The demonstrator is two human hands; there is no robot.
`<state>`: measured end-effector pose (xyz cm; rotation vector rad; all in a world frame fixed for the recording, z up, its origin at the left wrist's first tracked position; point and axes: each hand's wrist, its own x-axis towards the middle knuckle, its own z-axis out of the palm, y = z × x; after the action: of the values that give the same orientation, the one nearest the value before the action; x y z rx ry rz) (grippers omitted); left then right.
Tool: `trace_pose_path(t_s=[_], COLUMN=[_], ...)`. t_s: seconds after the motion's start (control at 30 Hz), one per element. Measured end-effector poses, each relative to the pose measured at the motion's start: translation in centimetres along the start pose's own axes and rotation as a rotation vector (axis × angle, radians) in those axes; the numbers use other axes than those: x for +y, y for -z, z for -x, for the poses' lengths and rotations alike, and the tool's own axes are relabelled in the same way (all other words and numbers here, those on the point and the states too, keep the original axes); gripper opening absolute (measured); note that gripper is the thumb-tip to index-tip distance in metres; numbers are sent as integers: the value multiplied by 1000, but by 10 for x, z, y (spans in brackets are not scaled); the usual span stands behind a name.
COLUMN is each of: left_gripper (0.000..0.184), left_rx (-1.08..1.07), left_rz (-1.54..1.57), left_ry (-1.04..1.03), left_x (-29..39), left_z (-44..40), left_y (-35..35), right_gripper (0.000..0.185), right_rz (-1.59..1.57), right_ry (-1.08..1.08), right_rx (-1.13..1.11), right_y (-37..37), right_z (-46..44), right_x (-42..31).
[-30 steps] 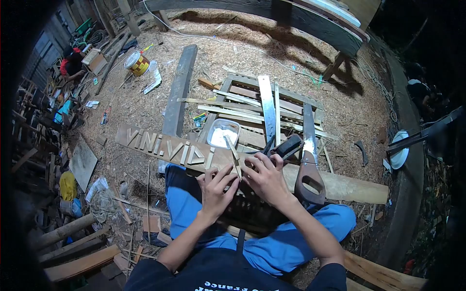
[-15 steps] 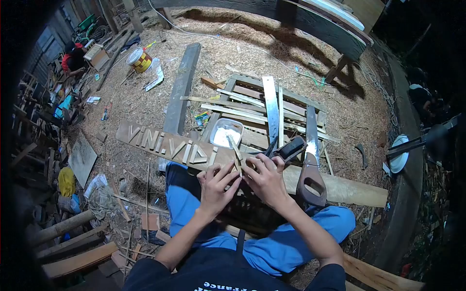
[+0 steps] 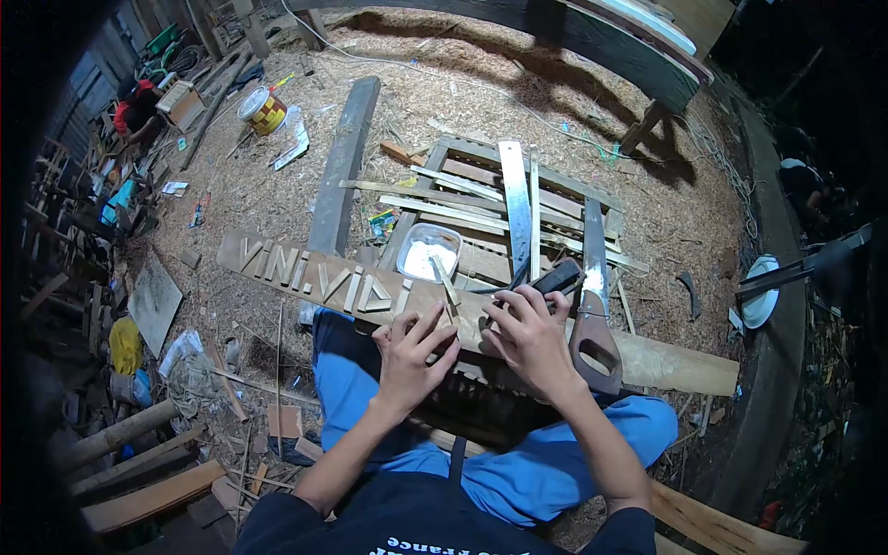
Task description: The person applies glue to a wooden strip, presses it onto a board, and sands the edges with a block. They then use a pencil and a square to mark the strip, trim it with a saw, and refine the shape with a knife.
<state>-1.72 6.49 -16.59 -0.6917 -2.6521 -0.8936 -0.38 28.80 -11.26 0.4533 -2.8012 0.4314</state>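
A long wooden board [image 3: 671, 361] lies across my lap, with raised wooden letter strips [image 3: 339, 283] on its left half. My left hand [image 3: 414, 358] rests at the board's near edge, fingers bent around a thin wooden strip [image 3: 447, 287] that leans up near the tub; whether the fingertips grip it is hard to tell. My right hand [image 3: 532, 342] is a little to the right, fingers curled and apart, with nothing visible in them. Beyond the board stands a plastic tub [image 3: 430, 252] of white paste. A handsaw [image 3: 595, 342] lies across the board on the right, beside a dark tool [image 3: 558, 277].
A slatted wooden frame [image 3: 444, 166] with loose strips and a metal blade [image 3: 514, 203] lies ahead. Left of it is a thick beam [image 3: 344, 176]. A paint bucket [image 3: 263, 111] stands farther off. A person [image 3: 139, 113] crouches at the far left.
My right hand has moved to the right, away from my left hand and the thin strip. My left hand has stayed nearly in place.
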Motion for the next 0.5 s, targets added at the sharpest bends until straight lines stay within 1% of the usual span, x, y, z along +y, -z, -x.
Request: trace_pose_path(t_s=[0.1,0.27,0.4,0.47,0.5], left_gripper=[32,30,29,31,33], left_rx=[3,-33,-34,-7,19], left_rz=[19,29,43,68,92], left_ry=[-8,6,-22,-30,-37], left_x=[3,7,8,11,13], left_z=[-2,-6,-7,-6,-6], left_y=[4,1,0,1,3], right_gripper=[33,33,29,28,28], right_rz=[-1,65,67,-50,-48], right_ry=[-3,92,96,70,68], right_rx=[-20,-117,-127,-69,-67], right_y=[1,0,0,2,6], right_z=[3,8,8,6,4], right_x=[4,14,14,12,10])
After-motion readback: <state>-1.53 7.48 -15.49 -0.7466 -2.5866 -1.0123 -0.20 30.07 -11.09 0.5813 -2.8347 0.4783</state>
